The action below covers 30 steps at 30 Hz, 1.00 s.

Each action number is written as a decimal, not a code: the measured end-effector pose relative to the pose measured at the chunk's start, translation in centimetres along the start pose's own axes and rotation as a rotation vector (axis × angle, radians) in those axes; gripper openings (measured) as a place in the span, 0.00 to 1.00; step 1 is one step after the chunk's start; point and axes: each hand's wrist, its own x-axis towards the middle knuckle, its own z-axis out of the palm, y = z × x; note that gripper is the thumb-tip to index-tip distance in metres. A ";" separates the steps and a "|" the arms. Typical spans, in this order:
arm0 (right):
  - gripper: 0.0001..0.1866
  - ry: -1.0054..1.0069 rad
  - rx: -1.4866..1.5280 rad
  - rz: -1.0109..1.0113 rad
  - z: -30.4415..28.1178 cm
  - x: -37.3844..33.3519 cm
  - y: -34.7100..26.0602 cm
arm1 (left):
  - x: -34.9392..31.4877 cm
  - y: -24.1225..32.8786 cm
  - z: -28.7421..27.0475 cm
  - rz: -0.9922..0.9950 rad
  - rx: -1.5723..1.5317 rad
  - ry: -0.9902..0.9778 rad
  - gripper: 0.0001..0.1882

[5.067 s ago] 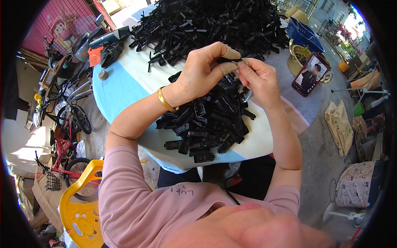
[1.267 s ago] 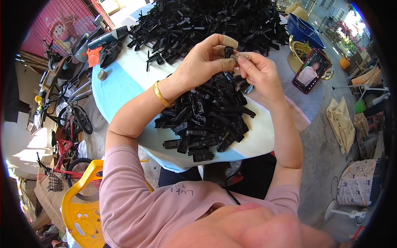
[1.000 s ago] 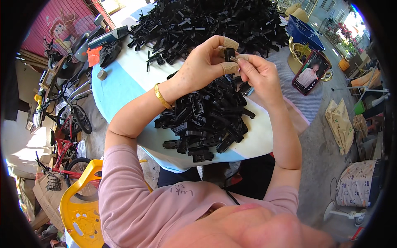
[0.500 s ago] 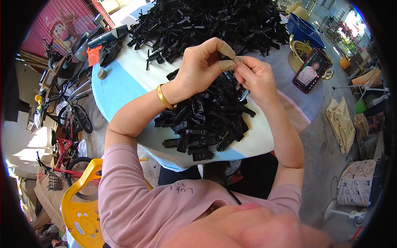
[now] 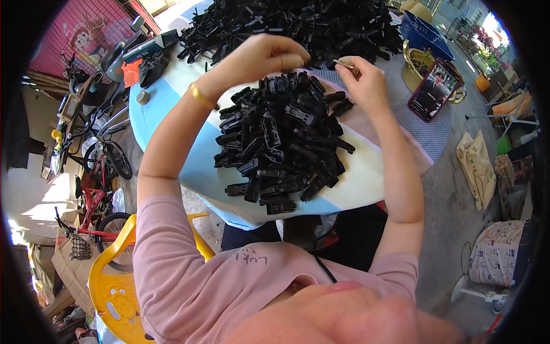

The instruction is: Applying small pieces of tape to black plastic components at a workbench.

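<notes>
We see dark lettering (image 5: pixel 251 259) on the pink shirt (image 5: pixel 183 275), pale script (image 5: pixel 427 35) on the blue container (image 5: pixel 421 46), green print (image 5: pixel 487 178) on the beige sack (image 5: pixel 475 166).

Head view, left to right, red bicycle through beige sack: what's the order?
Red bicycle → small round item → gold bracelet → left hand → right hand → phone → beige sack. Black piles left out: they overlap the left hand's span.

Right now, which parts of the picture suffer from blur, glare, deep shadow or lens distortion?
Head view: left hand and gold bracelet look blurred, right hand crisper; head view: sunlit patch at left is washed out; head view: much of the far black pile blends together; head view: fisheye lens leaves black corners and bends straight edges near the rim.
</notes>
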 end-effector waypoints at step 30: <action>0.10 0.100 0.274 -0.149 0.5 -1.1 -2.1 | 0.2 1.2 3.3 0.286 0.327 0.365 0.24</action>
